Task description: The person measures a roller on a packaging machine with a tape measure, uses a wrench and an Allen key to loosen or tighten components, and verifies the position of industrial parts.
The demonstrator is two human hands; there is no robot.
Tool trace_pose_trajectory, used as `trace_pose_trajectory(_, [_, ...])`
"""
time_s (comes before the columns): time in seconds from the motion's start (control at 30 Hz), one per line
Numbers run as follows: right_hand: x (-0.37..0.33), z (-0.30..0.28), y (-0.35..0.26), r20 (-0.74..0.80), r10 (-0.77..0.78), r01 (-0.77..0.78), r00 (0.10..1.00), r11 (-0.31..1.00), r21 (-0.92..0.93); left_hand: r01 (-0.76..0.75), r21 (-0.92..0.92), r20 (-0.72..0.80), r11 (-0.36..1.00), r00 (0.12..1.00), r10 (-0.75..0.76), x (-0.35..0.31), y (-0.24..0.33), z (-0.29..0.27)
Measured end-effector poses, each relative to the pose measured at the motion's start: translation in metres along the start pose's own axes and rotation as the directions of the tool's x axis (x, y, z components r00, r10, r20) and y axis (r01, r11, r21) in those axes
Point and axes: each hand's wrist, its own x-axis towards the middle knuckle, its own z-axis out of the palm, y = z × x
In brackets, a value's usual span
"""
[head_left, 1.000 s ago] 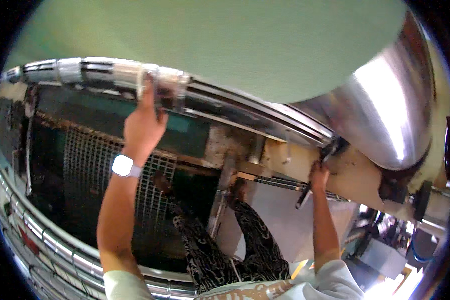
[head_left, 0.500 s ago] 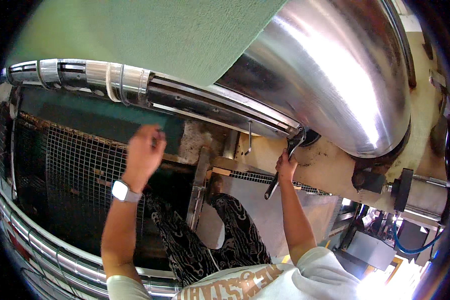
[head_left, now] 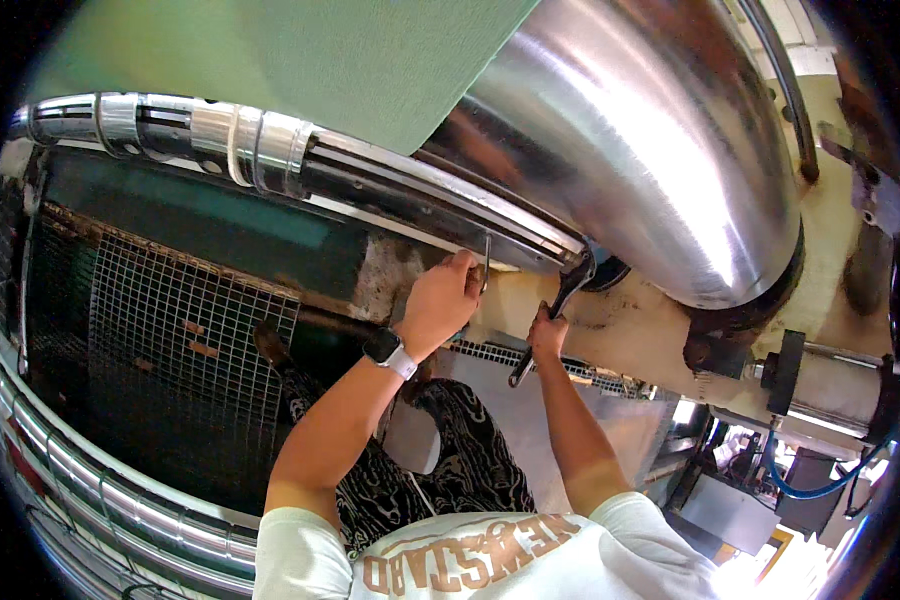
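Note:
My left hand [head_left: 440, 305], with a watch on its wrist, is closed around the lower end of a thin L-shaped hex key [head_left: 487, 258]. The key hangs down from the dark slotted bar [head_left: 410, 208]. My right hand [head_left: 546, 335] grips the handle of a dark adjustable wrench [head_left: 567, 290]. The wrench's head sits against the right end of the bar, beside the large shiny metal roller [head_left: 660, 150]. Exactly how its jaws meet the bar end is hard to see. Silvery ring collars [head_left: 282, 150] sit on the left stretch of the bar.
Green sheet material [head_left: 270, 60] runs over the top left, partly onto the roller. A wire mesh grate [head_left: 180, 320] lies below on the left. Metal rollers [head_left: 140, 500] curve along the lower left. A cylinder with a blue hose [head_left: 800, 492] stands at the right.
My left hand has moved right and up from above the grate to the hex key and closed on it. My right hand keeps hold of the wrench at the bar's end. The view has shifted slightly.

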Motion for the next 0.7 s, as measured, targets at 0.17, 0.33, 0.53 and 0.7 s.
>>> trace_pose_trajectory(0.17, [-0.007, -0.011, -0.019, 0.139, 0.166, -0.193, 0.976, 0.959, 0.208, -0.356, 0.439, 0.319, 0.825, 0.920, 0.227, 0.016, 0.012, -0.017])
trace_pose_trajectory(0.33, [-0.020, -0.016, -0.041, 0.202, 0.075, -0.124, 0.976, 0.962, 0.243, -0.584, 0.492, 0.355, 0.646, 0.812, 0.464, 0.040, 0.000, -0.008])
trace_pose_trajectory(0.53, [-0.065, -0.043, -0.090, -0.099, -0.404, 0.388, 0.909, 0.910, -0.145, -0.814, 0.420, 0.456, 0.401, 0.571, 0.683, 0.051, 0.001, -0.015])
trace_pose_trajectory(0.7, [-0.129, 0.001, -0.110, 0.238, -0.363, 0.317, 0.901, 0.924, 0.213, -0.824, 0.269, 0.416, 0.499, 0.567, 0.711, 0.020, 0.043, -0.004])
